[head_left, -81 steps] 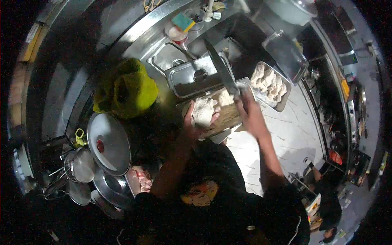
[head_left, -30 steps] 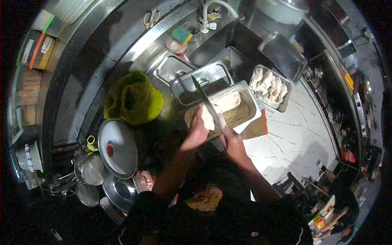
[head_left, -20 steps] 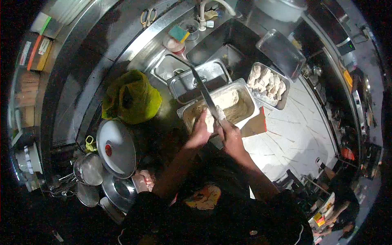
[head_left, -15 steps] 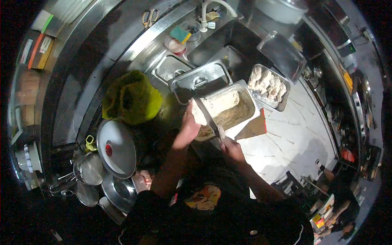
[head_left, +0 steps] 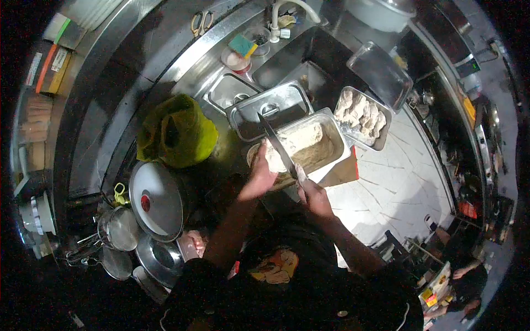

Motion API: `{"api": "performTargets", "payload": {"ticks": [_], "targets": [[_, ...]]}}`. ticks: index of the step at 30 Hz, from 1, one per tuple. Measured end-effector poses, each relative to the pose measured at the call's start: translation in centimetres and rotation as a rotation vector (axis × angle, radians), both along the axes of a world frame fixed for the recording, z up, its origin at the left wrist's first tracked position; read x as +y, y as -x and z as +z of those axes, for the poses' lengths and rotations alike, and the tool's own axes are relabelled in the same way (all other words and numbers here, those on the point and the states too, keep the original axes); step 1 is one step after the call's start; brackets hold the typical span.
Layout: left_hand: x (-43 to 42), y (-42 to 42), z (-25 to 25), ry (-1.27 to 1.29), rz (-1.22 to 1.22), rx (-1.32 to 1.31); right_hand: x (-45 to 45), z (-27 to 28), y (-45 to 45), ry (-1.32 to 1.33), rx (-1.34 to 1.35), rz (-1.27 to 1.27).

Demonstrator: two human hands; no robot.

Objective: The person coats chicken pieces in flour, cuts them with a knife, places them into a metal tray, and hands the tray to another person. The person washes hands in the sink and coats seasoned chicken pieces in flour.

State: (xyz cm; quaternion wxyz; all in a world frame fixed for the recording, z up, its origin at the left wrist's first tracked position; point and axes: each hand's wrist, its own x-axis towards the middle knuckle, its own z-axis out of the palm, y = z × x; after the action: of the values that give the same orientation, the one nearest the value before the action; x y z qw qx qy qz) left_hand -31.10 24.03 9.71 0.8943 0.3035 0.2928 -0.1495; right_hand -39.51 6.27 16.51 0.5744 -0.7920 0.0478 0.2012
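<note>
Long, straight, dark-bladed knife [head_left: 274, 137]: held in right hand [head_left: 314, 196], aslant, tip pointing away from the wearer. Soft-looking, white-coated, irregular piece [head_left: 272, 159]: held in left hand [head_left: 262, 175], beside the blade, above rectangular silver metal pan [head_left: 342, 132].

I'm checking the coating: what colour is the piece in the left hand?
Off-white; the piece shows best in the head view.

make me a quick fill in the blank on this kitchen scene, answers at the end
1. The right hand grips a ____.
2. The powdery coating on the piece in the left hand is ____.
3. A green-and-yellow ____ sits near the faucet.
4. Two metal ____ with handles overlap beside the deep pan.

Missing words: knife; white; sponge; lids
</note>
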Motion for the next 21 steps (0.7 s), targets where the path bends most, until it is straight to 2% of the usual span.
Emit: {"api": "performTargets", "payload": {"ticks": [3, 4, 8, 10, 11, 12, 13, 14, 15, 16, 19, 20, 21], "targets": [[-1.5, 0.7, 0.4, 0.007, -0.018, -0.076, 0.5, -0.1, -2.2, 0.197, -0.411, 0.075], [-1.5, 0.6, 1.8, -0.12, -0.011, 0.052, 0.7, 0.6, -2.8, 0.162, -0.348, 0.08], [0.4, -0.1, -0.9, 0.109, -0.034, -0.21, 0.1, 2.1, -4.5, 0.187, -0.414, 0.177], [1.6, -0.3, -2.8, 0.38, -0.049, -0.312, -0.9, 4.5, -5.6, 0.224, -0.479, 0.205], [1.9, -0.4, -3.5, 0.517, -0.059, -0.36, -1.4, 5.1, -6.6, 0.339, -0.37, 0.215], [1.9, -0.3, -1.5, 0.441, -0.075, -0.292, -2.4, 4.4, -8.2, 0.317, -0.535, 0.215], [1.8, -0.2, -0.4, 0.434, -0.095, -0.249, -2.4, 4.9, -10.2, 0.413, -0.546, 0.196], [1.7, -0.2, 0.4, 0.427, -0.116, -0.206, -2.5, 5.8, -12.5, 0.507, -0.557, 0.175], [1.6, -0.3, 1.3, 0.419, -0.139, -0.165, -2.3, 6.6, -15.3, 0.516, -0.373, 0.233], [2.1, -0.3, 2.4, 0.369, -0.23, -0.209, -2.3, 6.2, -17.4, 0.594, -0.428, 0.269], [2.3, -0.2, 3.9, 0.278, -0.24, -0.021, -2.9, 0.7, -24.3, 0.578, -0.468, 0.498], [1.7, -0.2, 4.3, 0.104, -0.217, -0.013, -3.0, -1.7, -26.4, 0.575, -0.46, 0.604], [1.3, -0.3, 3.9, 0.064, -0.218, -0.033, -3.2, -3.7, -28.2, 0.571, -0.452, 0.712]]}}
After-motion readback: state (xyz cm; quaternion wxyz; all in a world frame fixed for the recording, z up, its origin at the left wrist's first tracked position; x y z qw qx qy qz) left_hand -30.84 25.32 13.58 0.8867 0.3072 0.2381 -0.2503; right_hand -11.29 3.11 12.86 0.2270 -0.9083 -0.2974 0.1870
